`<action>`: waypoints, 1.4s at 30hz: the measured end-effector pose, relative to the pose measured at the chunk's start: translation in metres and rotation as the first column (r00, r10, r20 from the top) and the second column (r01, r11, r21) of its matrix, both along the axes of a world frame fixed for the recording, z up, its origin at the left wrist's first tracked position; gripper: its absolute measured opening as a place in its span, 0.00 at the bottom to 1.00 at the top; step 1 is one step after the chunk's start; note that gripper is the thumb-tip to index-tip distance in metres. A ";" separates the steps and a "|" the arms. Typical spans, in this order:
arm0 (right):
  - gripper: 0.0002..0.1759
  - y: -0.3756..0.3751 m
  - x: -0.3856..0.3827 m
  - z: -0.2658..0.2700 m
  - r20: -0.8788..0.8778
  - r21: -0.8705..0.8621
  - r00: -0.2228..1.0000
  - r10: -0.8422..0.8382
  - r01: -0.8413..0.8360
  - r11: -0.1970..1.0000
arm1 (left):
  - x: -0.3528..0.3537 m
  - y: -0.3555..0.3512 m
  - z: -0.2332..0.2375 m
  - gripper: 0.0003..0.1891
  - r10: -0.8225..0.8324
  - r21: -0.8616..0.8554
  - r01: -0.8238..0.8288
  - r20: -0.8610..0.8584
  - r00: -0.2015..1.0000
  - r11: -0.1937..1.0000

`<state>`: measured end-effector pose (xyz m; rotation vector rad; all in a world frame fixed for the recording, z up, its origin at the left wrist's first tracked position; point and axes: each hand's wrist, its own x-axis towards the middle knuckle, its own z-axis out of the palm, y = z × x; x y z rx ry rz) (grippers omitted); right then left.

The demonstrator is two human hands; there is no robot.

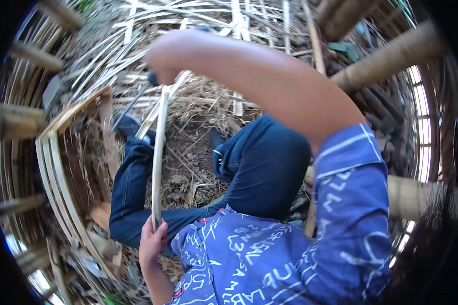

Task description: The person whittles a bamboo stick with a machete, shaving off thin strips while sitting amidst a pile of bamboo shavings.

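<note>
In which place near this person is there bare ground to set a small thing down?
Mostly the soil patch between the trouser legs, just right of the strip in the left hand; dry litter lies there too. Ahead is crowded with pale strips.

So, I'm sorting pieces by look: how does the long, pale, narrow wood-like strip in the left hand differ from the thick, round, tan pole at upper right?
The pale strip is narrow, while the tan pole is far thicker. The strip is whitish; the pole is a darker tan-brown. The left hand grips the strip near its lower end, whereas no hand touches the pole. Both are long and look woody.
</note>
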<state>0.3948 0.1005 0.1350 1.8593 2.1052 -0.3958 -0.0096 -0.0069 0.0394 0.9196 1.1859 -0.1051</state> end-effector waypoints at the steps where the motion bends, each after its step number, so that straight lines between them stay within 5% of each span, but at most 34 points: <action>1: 0.16 0.000 -0.006 0.007 0.026 0.026 1.000 0.010 -0.011 1.000 | -0.003 0.003 -0.006 0.07 -0.004 0.024 0.003 0.020 1.000 1.000; 5: 0.18 0.002 -0.011 0.014 0.036 -0.038 0.984 0.177 -0.176 0.984 | 0.007 0.002 -0.007 0.06 0.008 0.026 -0.009 0.005 1.000 1.000; 12: 0.19 0.037 -0.039 -0.024 0.003 -0.251 0.998 0.064 -0.062 0.966 | 0.014 0.008 -0.012 0.06 0.002 -0.055 -0.004 -0.038 0.999 0.998; 15: 0.19 0.056 -0.064 -0.036 0.008 -0.259 1.000 -0.028 0.029 0.965 | 0.003 0.012 -0.014 0.07 -0.028 0.041 0.030 -0.042 0.999 0.999; 18: 0.19 0.062 -0.069 -0.041 0.019 -0.242 0.997 -0.080 0.082 0.967 | 0.005 0.016 -0.010 0.08 -0.053 0.058 0.053 -0.013 0.999 0.997; 22: 0.19 0.040 -0.054 -0.013 0.081 -0.228 0.996 -0.035 0.053 0.972 | 0.009 0.005 -0.009 0.07 -0.136 0.283 0.124 0.023 0.990 0.951; 24: 0.16 0.017 -0.034 -0.007 -0.072 -0.081 0.987 -0.141 0.135 0.988 | 0.004 -0.001 -0.006 0.08 -0.060 0.247 0.036 0.091 0.994 0.968; 26: 0.14 0.002 -0.018 -0.016 -0.115 -0.009 0.971 -0.211 0.211 0.977 | 0.002 -0.002 0.001 0.09 -0.168 0.315 0.166 -0.021 0.986 0.934; 32: 0.13 -0.043 0.019 -0.058 -0.309 0.103 0.906 -0.290 0.336 0.936 | 0.038 0.007 -0.019 0.11 -0.084 0.378 0.066 0.033 0.996 0.924; 34: 0.14 -0.055 0.021 -0.072 -0.328 0.062 0.897 -0.296 0.333 0.941 | 0.050 0.013 -0.021 0.12 -0.116 0.427 0.100 0.011 0.993 0.898; 36: 0.15 -0.064 0.018 -0.087 -0.203 0.062 0.955 -0.216 0.232 0.971 | 0.056 0.016 -0.030 0.13 -0.074 0.290 0.069 0.008 0.997 0.955; 38: 0.14 -0.070 0.026 -0.117 -0.320 -0.016 0.933 -0.161 0.165 0.986 | 0.060 0.014 -0.044 0.14 -0.125 0.437 0.107 0.012 0.992 0.893; 40: 0.14 -0.065 0.031 -0.125 -0.226 -0.049 0.964 -0.143 0.135 0.990 | 0.065 0.013 -0.033 0.14 0.061 0.015 -0.062 0.055 0.997 0.998; 42: 0.13 -0.060 0.039 -0.134 -0.065 -0.121 0.996 -0.065 0.057 0.991 | 0.064 0.001 -0.046 0.09 -0.122 0.316 0.101 0.047 0.991 0.943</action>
